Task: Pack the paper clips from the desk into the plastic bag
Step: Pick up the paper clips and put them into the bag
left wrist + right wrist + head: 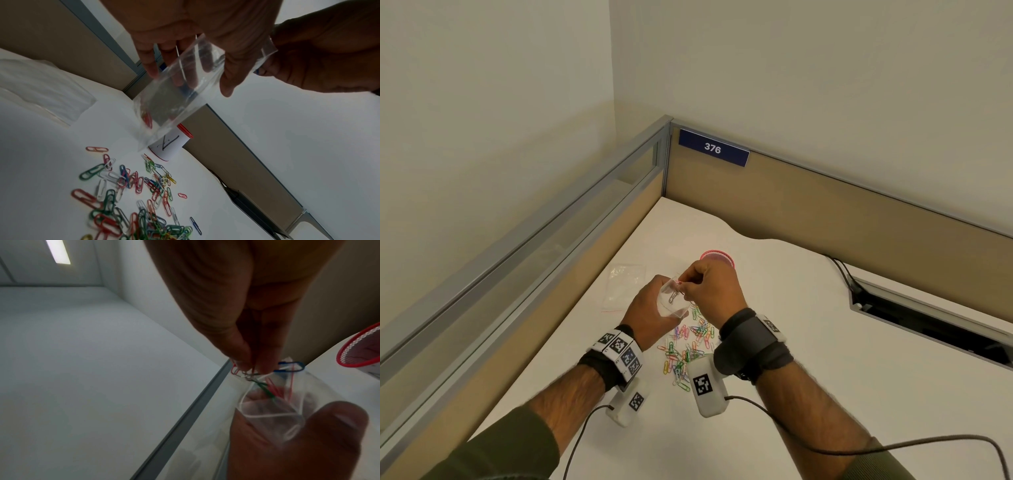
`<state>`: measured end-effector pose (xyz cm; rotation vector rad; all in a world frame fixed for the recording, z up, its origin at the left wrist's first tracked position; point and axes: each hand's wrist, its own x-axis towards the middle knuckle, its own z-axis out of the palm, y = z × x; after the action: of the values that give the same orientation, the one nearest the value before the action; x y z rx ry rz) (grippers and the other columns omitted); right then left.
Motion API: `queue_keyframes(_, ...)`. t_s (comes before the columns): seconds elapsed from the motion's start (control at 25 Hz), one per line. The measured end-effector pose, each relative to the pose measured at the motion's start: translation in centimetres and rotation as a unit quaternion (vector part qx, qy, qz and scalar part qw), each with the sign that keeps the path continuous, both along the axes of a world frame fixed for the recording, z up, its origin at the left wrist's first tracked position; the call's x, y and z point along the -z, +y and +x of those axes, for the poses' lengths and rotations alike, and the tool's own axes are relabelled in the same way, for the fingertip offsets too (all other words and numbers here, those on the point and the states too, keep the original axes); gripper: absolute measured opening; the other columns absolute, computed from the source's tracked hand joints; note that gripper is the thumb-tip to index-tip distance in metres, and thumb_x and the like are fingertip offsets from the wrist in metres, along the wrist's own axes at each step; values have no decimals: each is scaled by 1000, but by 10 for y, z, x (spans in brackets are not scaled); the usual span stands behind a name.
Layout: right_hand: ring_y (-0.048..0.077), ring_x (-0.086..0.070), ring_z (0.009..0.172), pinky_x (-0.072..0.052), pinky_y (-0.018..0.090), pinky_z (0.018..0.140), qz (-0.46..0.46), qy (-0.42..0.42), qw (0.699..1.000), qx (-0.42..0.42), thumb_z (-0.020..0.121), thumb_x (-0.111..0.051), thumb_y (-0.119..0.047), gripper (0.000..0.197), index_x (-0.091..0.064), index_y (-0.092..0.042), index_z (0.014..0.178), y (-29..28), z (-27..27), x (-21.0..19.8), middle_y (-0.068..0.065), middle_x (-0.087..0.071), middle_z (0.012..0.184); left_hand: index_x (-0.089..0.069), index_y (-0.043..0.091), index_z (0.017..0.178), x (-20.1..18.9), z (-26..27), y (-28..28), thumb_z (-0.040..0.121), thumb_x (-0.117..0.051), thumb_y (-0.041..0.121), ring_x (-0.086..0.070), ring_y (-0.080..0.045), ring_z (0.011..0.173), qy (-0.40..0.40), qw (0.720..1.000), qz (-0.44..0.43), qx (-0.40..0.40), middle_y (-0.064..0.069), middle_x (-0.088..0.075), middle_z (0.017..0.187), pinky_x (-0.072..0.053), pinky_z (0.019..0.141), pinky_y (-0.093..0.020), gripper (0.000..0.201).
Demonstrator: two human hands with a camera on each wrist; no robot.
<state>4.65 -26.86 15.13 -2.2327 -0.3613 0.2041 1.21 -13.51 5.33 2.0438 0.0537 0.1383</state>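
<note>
My left hand [650, 308] holds a small clear plastic bag [671, 301] above the desk, its mouth tilted up; the bag [180, 97] hangs from the fingers in the left wrist view. My right hand [705, 287] pinches several coloured paper clips [265, 379] at the bag's mouth [273, 404], some reaching inside. One red clip [147, 119] lies in the bag's bottom. A heap of coloured paper clips [688, 346] lies on the white desk [808, 342] under my hands and spreads out in the heap [131, 203] seen from the left wrist.
A red-rimmed cup [717, 258] stands just behind my hands. Another flat clear plastic bag [625, 284] lies on the desk to the left. A cable slot [928, 322] opens at the right. Partition walls [825, 212] close the desk's back and left.
</note>
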Motion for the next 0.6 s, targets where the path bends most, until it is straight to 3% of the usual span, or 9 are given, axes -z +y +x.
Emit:
queue_keyframes(0.12, 17, -68, 79, -57, 23, 74, -44, -4, 999, -12, 87, -67, -8, 9, -74, -8, 92, 6, 2, 2, 5, -72, 88, -47, 32, 112, 0, 1, -1, 80, -80, 23, -63, -8, 95, 4, 1000, -12, 3, 12, -62, 100, -48, 76, -16, 47)
queue_keyframes(0.24, 17, -70, 80, -60, 28, 78, -29, -7, 1000, -1, 88, -62, -4, 14, -73, -8, 97, 7, 2, 1, 6, -72, 92, -48, 31, 113, 1, 2, -2, 80, -80, 22, -64, -13, 100, -2, 1000, -14, 6, 10, -63, 105, -51, 84, -22, 47)
queue_keyframes(0.32, 16, -71, 79, -60, 26, 76, 27, -10, 999, 19, 89, -58, -2, 16, -71, -8, 97, 3, 1, -3, 4, -71, 91, -50, 30, 113, 0, 1, -3, 80, -79, 24, -61, -12, 108, -8, 1000, -14, 6, 10, -63, 110, -47, 92, -24, 45)
queue_keyframes(0.48, 10, -69, 70, -56, 14, 67, 121, -30, 989, 75, 90, -56, -2, 18, -71, -11, 95, -22, 8, -7, 0, -70, 85, -52, 29, 111, -4, -3, -2, 81, -79, 26, -56, -7, 115, -14, 1000, -13, 8, 13, -61, 115, -36, 93, -13, 41)
queue_keyframes(0.6, 20, -70, 74, -60, 30, 75, 49, -28, 991, 120, 88, -58, -4, 17, -72, -12, 91, -60, 22, 32, 4, -72, 85, -53, 25, 111, -5, -9, 5, 81, -81, 23, -56, -10, 118, -8, 1000, -24, 3, 9, -62, 119, -39, 98, -23, 41)
